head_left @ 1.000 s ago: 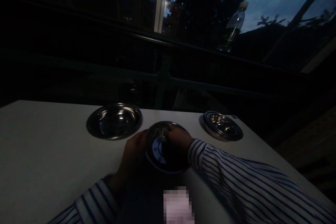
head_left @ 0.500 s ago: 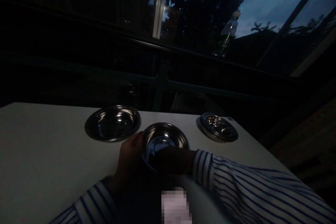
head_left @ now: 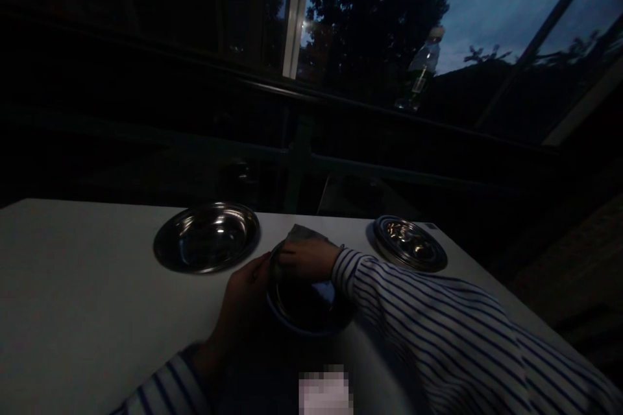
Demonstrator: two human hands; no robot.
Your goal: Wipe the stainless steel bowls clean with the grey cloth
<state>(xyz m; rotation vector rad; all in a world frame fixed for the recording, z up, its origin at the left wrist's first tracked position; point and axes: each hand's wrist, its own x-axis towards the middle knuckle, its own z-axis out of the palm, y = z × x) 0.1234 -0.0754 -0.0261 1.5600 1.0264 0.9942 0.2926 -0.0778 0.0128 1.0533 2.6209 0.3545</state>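
A shiny metal bowl (head_left: 325, 298) sits near the middle of the table, its inside dark and partly hidden by my right arm. My left hand (head_left: 243, 292) is closed on the bowl's left rim. Inside the far part of the bowl, my right hand (head_left: 309, 259) presses a greyish cloth (head_left: 305, 232) against the wall, and a flap of it sticks up past the far rim. The fingertips of the right hand are hard to make out in the dim light.
On the white table (head_left: 97, 298), a wide metal dish (head_left: 209, 240) lies to the left and stacked metal dishes (head_left: 409, 243) to the right. A plastic bottle (head_left: 421, 71) stands at the window beyond.
My right hand has moved from low inside the bowl up to its far rim, and the cloth has come into sight. My left hand keeps its hold on the bowl.
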